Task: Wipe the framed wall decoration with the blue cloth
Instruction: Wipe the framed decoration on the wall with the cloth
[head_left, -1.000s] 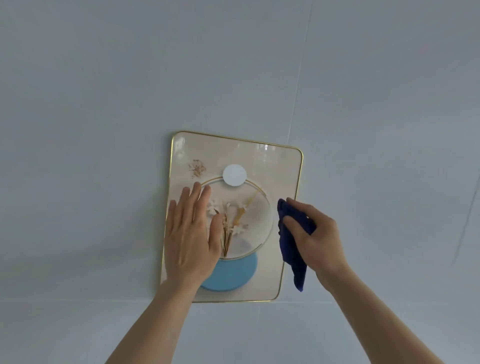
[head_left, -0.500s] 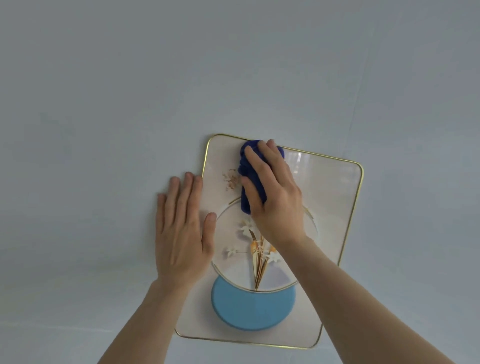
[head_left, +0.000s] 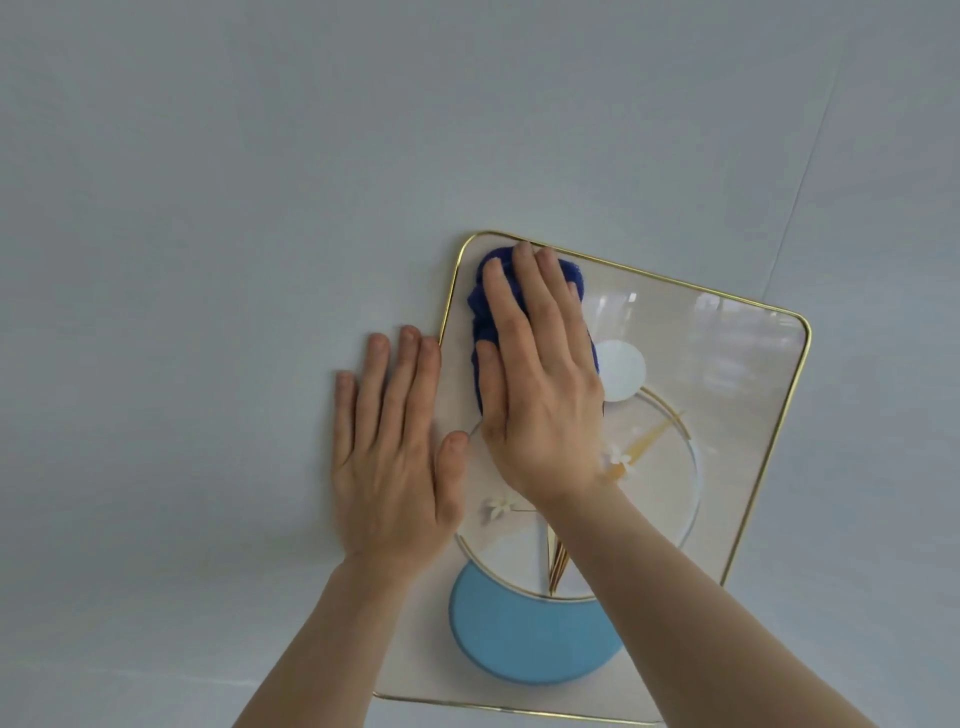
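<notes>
The framed wall decoration (head_left: 727, 395) hangs tilted on a pale wall. It has a thin gold frame, a cream face, a white disc, a ringed circle with small flowers and a light blue disc low down. My right hand (head_left: 540, 395) lies flat on the dark blue cloth (head_left: 485, 312), pressing it against the picture's upper left corner. Most of the cloth is hidden under my fingers. My left hand (head_left: 395, 457) rests flat, fingers spread, across the frame's left edge, mostly on the wall with the thumb on the picture.
The plain light grey wall (head_left: 208, 208) fills the view around the frame. A faint panel seam (head_left: 800, 187) runs diagonally at the upper right. The glossy upper right of the picture shows reflections.
My right hand has slid the cloth further left into the upper left corner. The picture appears larger and further right in view. My left hand stays flat at the left edge.
</notes>
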